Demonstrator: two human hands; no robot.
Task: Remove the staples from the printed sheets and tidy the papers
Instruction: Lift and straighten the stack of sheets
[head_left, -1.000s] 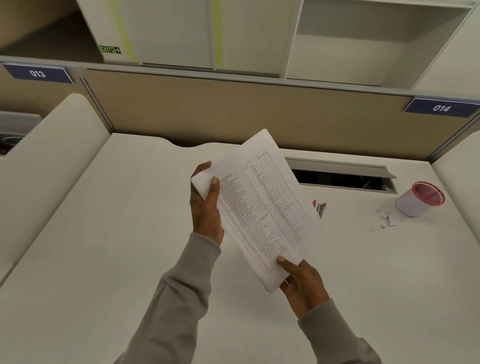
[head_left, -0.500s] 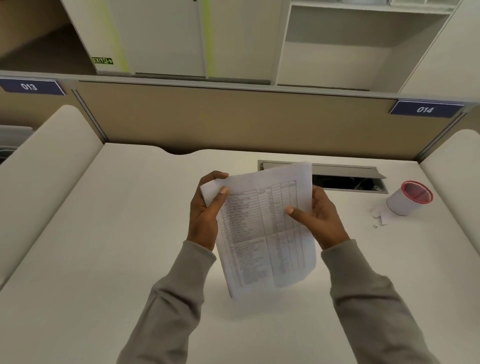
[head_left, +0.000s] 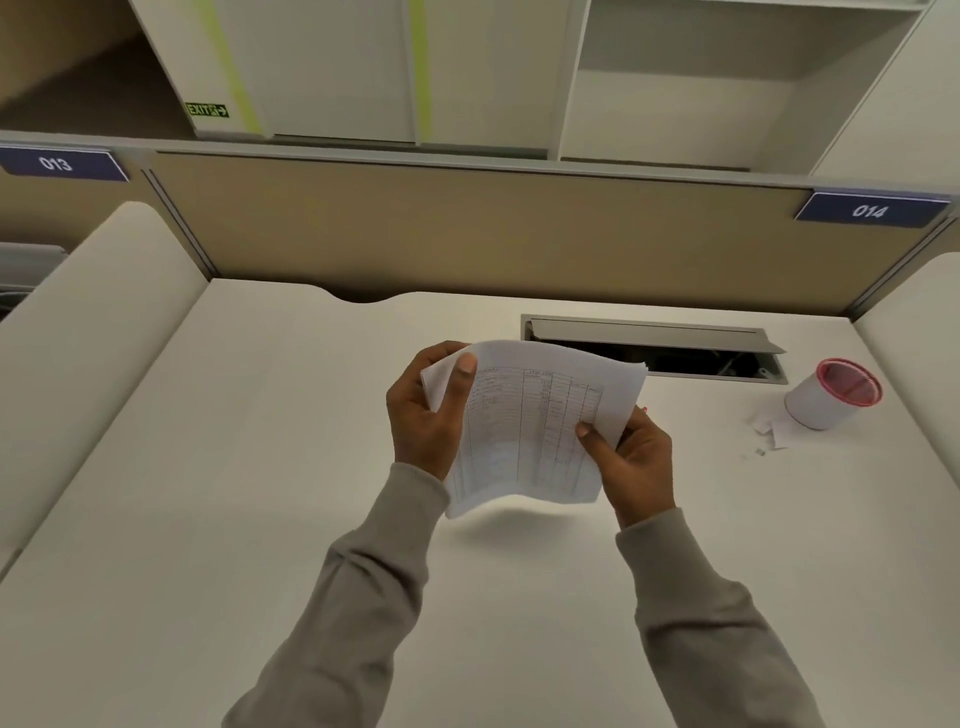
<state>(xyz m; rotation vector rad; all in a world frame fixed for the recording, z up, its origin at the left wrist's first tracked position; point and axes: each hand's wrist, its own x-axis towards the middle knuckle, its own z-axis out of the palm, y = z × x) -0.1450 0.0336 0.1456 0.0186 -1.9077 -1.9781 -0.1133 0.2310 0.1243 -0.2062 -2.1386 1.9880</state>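
Both hands hold a thin bundle of printed sheets (head_left: 530, 426) with a table on the top page, lifted above the white desk (head_left: 260, 467). My left hand (head_left: 426, 415) grips its upper left corner, thumb on the front. My right hand (head_left: 631, 462) holds the right edge lower down, thumb pressed on the page. The sheets bow, and their bottom edge hangs free. A small red tip (head_left: 644, 410) of a tool shows just behind the paper's right edge; the rest of it is hidden. No staple can be made out.
A white cup with a red rim (head_left: 826, 397) lies on its side at the right, with small paper scraps (head_left: 769, 434) beside it. An open cable tray slot (head_left: 654, 353) runs along the desk's back. A beige partition closes the far side, with low white dividers at left and right.
My right hand went from the sheets' bottom corner up to the right edge. The sheets swung from a slant to nearly upright and now bow between both hands.
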